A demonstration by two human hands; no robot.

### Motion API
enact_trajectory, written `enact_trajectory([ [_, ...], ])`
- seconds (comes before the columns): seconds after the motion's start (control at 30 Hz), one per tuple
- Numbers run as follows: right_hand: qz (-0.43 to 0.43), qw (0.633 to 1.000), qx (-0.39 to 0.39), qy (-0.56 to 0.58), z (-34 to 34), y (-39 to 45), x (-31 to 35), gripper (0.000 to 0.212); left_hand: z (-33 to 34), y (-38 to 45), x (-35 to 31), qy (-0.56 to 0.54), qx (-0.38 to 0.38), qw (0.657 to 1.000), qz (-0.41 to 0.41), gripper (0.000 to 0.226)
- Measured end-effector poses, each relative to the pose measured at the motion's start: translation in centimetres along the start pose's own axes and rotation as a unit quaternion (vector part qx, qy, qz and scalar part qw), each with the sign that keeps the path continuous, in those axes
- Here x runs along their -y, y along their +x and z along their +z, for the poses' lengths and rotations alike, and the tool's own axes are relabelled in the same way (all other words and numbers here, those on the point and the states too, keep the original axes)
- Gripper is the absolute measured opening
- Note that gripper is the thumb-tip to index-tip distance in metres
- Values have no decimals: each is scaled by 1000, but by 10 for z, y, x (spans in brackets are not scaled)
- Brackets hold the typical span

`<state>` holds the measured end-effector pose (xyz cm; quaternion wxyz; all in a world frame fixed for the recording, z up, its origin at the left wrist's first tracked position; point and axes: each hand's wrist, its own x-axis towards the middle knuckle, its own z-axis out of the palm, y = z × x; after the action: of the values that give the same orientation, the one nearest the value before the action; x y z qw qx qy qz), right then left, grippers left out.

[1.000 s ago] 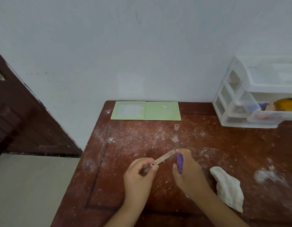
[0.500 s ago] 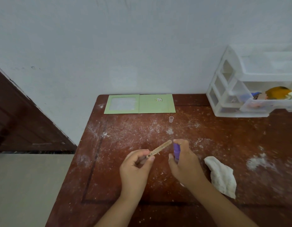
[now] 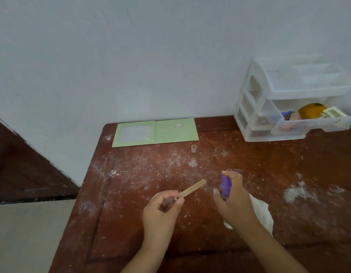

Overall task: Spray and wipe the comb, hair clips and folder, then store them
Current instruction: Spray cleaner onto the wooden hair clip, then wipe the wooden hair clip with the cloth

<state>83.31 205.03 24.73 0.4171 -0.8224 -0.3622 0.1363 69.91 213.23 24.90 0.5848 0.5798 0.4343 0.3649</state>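
Above the dusty tabletop [image 3: 131,194], my left hand [image 3: 160,211] pinches the comb [image 3: 191,189] by one end, angled toward the purple spray bottle [image 3: 225,184] gripped in my right hand [image 3: 234,201], presumably so mist reaches its teeth.

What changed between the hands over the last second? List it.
The left hand with the tan wooden comb and the right hand with the purple spray bottle drew slightly apart. Both grips, the white cloth and green folder stayed.
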Motion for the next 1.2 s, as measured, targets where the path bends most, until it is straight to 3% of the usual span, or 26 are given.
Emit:
enact_trajectory([
  [0.1, 23, 999, -40, 13, -21, -2, -14, 50, 10, 1, -1, -26, 10, 998, -51, 28],
  [0.27, 84, 981, -171, 20, -72, -3, -55, 64, 27, 4, 4, -135, 35, 972, -191, 27],
  [0.4, 185, 946, -266, 30, -96, -10, -91, 57, 35, 1, 12, -109, 61, 960, -250, 19],
  [0.5, 224, 933, -282, 15, -89, -18, -116, 56, 39, -2, 15, -102, 64, 954, -276, 13],
  [0.67, 203, 933, -297, -11, -83, -22, -122, 67, 44, -1, 13, -121, 57, 940, -312, 12],
  [0.77, 53, 913, -381, -134, -82, -28, -114, 52, 42, -1, 14, -120, 59, 934, -331, 10],
  [0.83, -32, 919, -364, -151, -68, -32, -105, 48, 40, -3, 14, -108, 60, 934, -337, 8],
  [0.93, -109, 942, -236, -213, -30, -25, -103, 41, 37, -6, 13, -96, 58, 938, -328, 6],
  [1.03, -72, 952, -114, -276, -2, -14, -122, 43, 34, -8, 10, -109, 49, 940, -319, 5],
  [1.13, -72, 966, -129, -215, -1, -9, -125, 20, 28, -8, 8, -129, 32, 943, -306, 7],
  [1.2, -110, 972, -168, -123, -4, -12, -106, 18, 25, -7, 7, -130, 21, 944, -301, 6],
])
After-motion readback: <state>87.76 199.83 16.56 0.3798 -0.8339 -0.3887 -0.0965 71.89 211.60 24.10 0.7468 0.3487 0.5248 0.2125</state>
